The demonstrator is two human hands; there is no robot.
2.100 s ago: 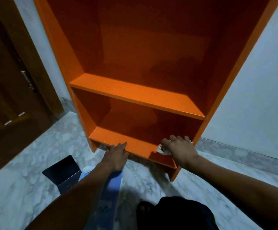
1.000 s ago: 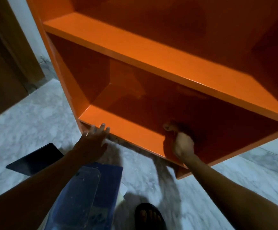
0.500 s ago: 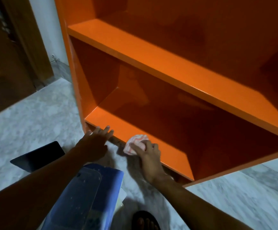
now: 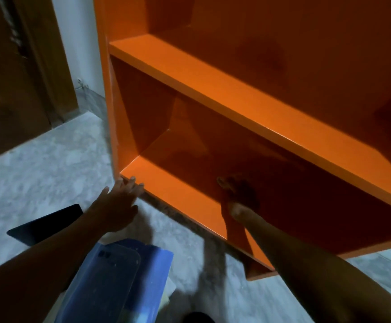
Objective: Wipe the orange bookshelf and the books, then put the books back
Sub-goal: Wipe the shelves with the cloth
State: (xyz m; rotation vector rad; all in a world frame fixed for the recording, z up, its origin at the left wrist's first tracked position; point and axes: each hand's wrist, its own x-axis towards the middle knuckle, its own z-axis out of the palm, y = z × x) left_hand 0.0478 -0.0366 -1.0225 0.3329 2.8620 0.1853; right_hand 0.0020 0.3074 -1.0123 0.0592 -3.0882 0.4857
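From where I sit, the orange bookshelf (image 4: 248, 108) fills most of the view, standing on the marble floor (image 4: 45, 164) with both visible compartments bare of books. The bottom board (image 4: 180, 190) runs long from near-left to far-right, and that axis is what the coming strokes should follow. The books (image 4: 129, 276) lie in a bluish stack on the floor below the left forearm, with a dark tablet-like slab (image 4: 47, 222) just beside them, so the left side is the nearer one for picking them up. My left hand (image 4: 117, 206) has its fingers straight and spread, tips touching the front-left corner of the bottom board, bracing. My right hand (image 4: 238, 194) is deep in the shaded lower compartment, resting on the board; I think it is bunched around a wiping cloth, but the shadow hides that, so I cannot tell its grip.
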